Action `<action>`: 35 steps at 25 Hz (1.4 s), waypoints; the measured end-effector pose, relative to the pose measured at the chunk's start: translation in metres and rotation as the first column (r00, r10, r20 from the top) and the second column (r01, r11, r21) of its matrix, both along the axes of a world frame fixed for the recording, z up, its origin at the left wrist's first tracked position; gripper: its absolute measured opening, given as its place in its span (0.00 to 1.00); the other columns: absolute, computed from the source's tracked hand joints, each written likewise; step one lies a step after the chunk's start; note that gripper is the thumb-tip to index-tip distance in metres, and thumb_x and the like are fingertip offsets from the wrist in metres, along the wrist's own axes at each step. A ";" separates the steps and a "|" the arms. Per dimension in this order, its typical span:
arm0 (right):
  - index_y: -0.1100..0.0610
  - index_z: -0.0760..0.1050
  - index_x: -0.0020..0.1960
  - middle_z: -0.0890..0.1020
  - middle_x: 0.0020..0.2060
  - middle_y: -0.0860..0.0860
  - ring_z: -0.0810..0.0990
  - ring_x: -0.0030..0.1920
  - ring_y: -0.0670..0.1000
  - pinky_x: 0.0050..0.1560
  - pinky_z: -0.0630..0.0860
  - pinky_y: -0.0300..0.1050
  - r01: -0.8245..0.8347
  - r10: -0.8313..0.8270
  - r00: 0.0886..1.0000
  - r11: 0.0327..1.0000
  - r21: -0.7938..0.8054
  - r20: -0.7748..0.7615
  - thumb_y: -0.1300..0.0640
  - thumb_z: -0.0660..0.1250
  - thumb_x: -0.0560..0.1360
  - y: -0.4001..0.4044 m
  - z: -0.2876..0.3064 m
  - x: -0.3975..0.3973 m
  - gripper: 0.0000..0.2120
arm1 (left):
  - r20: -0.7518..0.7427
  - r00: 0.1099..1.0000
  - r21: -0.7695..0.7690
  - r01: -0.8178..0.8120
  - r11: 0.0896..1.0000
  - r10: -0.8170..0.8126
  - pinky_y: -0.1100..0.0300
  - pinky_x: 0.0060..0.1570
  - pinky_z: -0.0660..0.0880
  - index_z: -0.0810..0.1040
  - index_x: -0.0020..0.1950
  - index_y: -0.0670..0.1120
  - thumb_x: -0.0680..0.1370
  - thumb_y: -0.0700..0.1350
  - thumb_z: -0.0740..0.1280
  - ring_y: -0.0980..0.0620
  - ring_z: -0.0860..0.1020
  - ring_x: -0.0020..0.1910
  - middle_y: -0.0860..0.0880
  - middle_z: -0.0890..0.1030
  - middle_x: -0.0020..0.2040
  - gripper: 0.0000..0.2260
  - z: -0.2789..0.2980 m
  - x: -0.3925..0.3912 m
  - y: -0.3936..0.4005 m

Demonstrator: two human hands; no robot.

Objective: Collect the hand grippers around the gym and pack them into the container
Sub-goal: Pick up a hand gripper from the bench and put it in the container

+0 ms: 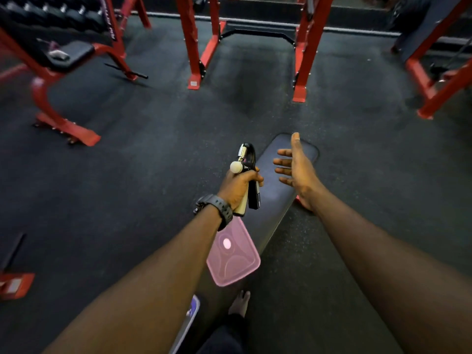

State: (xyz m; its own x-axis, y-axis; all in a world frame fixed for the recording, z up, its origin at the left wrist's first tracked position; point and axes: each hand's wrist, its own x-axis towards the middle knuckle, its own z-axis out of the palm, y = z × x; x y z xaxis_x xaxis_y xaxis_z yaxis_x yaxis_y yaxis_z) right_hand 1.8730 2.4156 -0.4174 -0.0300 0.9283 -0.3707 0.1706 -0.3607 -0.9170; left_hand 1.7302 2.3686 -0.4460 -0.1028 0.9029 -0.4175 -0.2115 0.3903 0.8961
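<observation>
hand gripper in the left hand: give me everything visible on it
The hand gripper is held upright in the left hand, fingers wrapped around its handles. It looks like two handles, one cream and one black, that stick out below the fist. A black curved top joins them, with a shiny metal coil spring and a round cream knob beside it. It hangs above the near part of the black bench pad. Nothing but the left hand touches it; the open right hand is apart from it.
</observation>
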 end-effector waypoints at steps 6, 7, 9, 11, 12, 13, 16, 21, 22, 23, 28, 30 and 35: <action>0.53 0.77 0.59 0.82 0.56 0.55 0.80 0.56 0.54 0.57 0.76 0.51 -0.214 0.210 0.975 0.976 -0.049 -0.072 0.29 0.48 0.78 -0.140 -0.006 -0.069 0.32 | -0.092 0.972 0.039 -0.213 0.976 0.216 0.47 0.50 0.74 0.79 0.39 0.46 0.60 0.41 0.70 0.44 0.76 0.41 0.44 0.78 0.36 0.09 -0.002 -0.050 -0.169; 0.53 0.77 0.59 0.82 0.57 0.54 0.80 0.57 0.54 0.57 0.75 0.51 -0.233 0.226 0.970 0.969 -0.082 -0.093 0.30 0.48 0.78 -0.166 -0.010 -0.078 0.32 | -0.117 0.960 0.027 -0.254 0.967 0.255 0.44 0.51 0.76 0.80 0.37 0.47 0.59 0.41 0.70 0.44 0.76 0.42 0.44 0.78 0.36 0.08 -0.009 -0.059 -0.198; 0.54 0.76 0.62 0.81 0.58 0.54 0.79 0.58 0.54 0.59 0.75 0.52 -0.316 0.300 0.945 0.940 -0.126 -0.131 0.31 0.48 0.79 -0.214 -0.018 -0.095 0.32 | -0.190 0.933 -0.003 -0.311 0.950 0.305 0.39 0.56 0.76 0.82 0.37 0.49 0.61 0.43 0.71 0.45 0.77 0.43 0.45 0.80 0.38 0.06 -0.014 -0.076 -0.256; 0.54 0.75 0.64 0.80 0.59 0.54 0.79 0.59 0.53 0.63 0.75 0.54 -0.396 0.383 0.917 0.906 -0.148 -0.108 0.32 0.47 0.80 -0.252 -0.022 -0.112 0.32 | -0.323 0.897 -0.044 -0.331 0.942 0.300 0.45 0.54 0.77 0.80 0.44 0.50 0.68 0.42 0.70 0.46 0.78 0.45 0.48 0.81 0.40 0.06 -0.015 -0.093 -0.306; 0.54 0.75 0.64 0.80 0.60 0.54 0.79 0.59 0.54 0.63 0.75 0.54 -0.419 0.409 0.908 0.894 -0.160 -0.095 0.32 0.47 0.80 -0.265 -0.026 -0.122 0.32 | -0.378 0.874 -0.065 -0.353 0.933 0.304 0.50 0.50 0.77 0.79 0.48 0.49 0.71 0.40 0.69 0.48 0.78 0.45 0.50 0.80 0.42 0.07 -0.017 -0.101 -0.326; 0.54 0.75 0.64 0.80 0.60 0.54 0.79 0.60 0.54 0.63 0.75 0.54 -0.438 0.430 0.899 0.880 -0.183 -0.084 0.32 0.47 0.80 -0.277 -0.032 -0.131 0.31 | -0.416 0.855 -0.081 -0.374 0.924 0.310 0.53 0.46 0.76 0.77 0.51 0.48 0.74 0.39 0.68 0.49 0.78 0.45 0.51 0.80 0.43 0.08 -0.023 -0.110 -0.347; 0.56 0.73 0.67 0.79 0.63 0.56 0.78 0.61 0.56 0.65 0.74 0.55 -0.463 0.469 0.882 0.842 -0.279 -0.049 0.33 0.48 0.80 -0.305 -0.049 -0.160 0.32 | -0.503 0.827 -0.133 -0.361 0.923 0.251 0.55 0.43 0.71 0.72 0.51 0.49 0.74 0.41 0.69 0.49 0.76 0.46 0.49 0.78 0.47 0.09 -0.049 -0.130 -0.389; 0.57 0.70 0.71 0.77 0.66 0.57 0.76 0.66 0.58 0.70 0.70 0.59 -0.536 0.575 0.818 0.761 -0.366 -0.004 0.34 0.45 0.81 -0.329 -0.087 -0.193 0.34 | -0.691 0.721 -0.212 -0.273 0.938 0.053 0.52 0.49 0.73 0.71 0.53 0.47 0.69 0.52 0.70 0.44 0.77 0.53 0.46 0.78 0.54 0.18 -0.095 -0.153 -0.403; 0.56 0.71 0.71 0.78 0.65 0.57 0.77 0.65 0.57 0.69 0.71 0.58 -0.532 0.575 0.818 0.759 -0.376 0.005 0.33 0.45 0.81 -0.327 -0.095 -0.198 0.34 | -0.732 0.681 -0.236 -0.251 0.939 -0.002 0.49 0.51 0.74 0.72 0.55 0.46 0.67 0.54 0.70 0.42 0.77 0.55 0.45 0.78 0.55 0.21 -0.105 -0.155 -0.399; 0.55 0.72 0.70 0.79 0.63 0.56 0.78 0.62 0.56 0.66 0.73 0.56 -0.514 0.560 0.828 0.768 -0.382 0.012 0.32 0.46 0.80 -0.323 -0.106 -0.200 0.34 | -0.760 0.648 -0.270 -0.246 0.931 -0.049 0.46 0.54 0.75 0.72 0.57 0.46 0.66 0.55 0.71 0.40 0.76 0.58 0.43 0.78 0.57 0.24 -0.117 -0.157 -0.392; 0.54 0.75 0.68 0.80 0.61 0.52 0.79 0.54 0.49 0.59 0.73 0.49 -0.455 0.516 0.854 0.808 -0.374 0.075 0.32 0.46 0.80 -0.296 -0.181 -0.205 0.34 | -0.834 0.508 -0.371 -0.230 0.900 -0.215 0.46 0.59 0.70 0.69 0.62 0.45 0.67 0.55 0.74 0.38 0.72 0.63 0.41 0.74 0.62 0.29 -0.205 -0.155 -0.354; 0.54 0.75 0.68 0.79 0.66 0.54 0.78 0.63 0.53 0.69 0.69 0.55 -0.458 0.535 0.833 0.810 -0.365 0.140 0.31 0.45 0.79 -0.281 -0.219 -0.210 0.36 | -0.829 0.493 -0.420 -0.239 0.875 -0.264 0.45 0.60 0.68 0.69 0.62 0.45 0.68 0.57 0.74 0.39 0.71 0.63 0.42 0.74 0.63 0.29 -0.255 -0.151 -0.338; 0.53 0.71 0.73 0.74 0.71 0.56 0.71 0.71 0.57 0.73 0.63 0.61 -0.518 0.605 0.785 0.757 -0.399 0.128 0.29 0.44 0.78 -0.264 -0.281 -0.217 0.38 | -0.835 0.439 -0.456 -0.214 0.864 -0.332 0.44 0.64 0.67 0.69 0.64 0.45 0.70 0.55 0.72 0.40 0.70 0.65 0.42 0.73 0.65 0.28 -0.328 -0.140 -0.313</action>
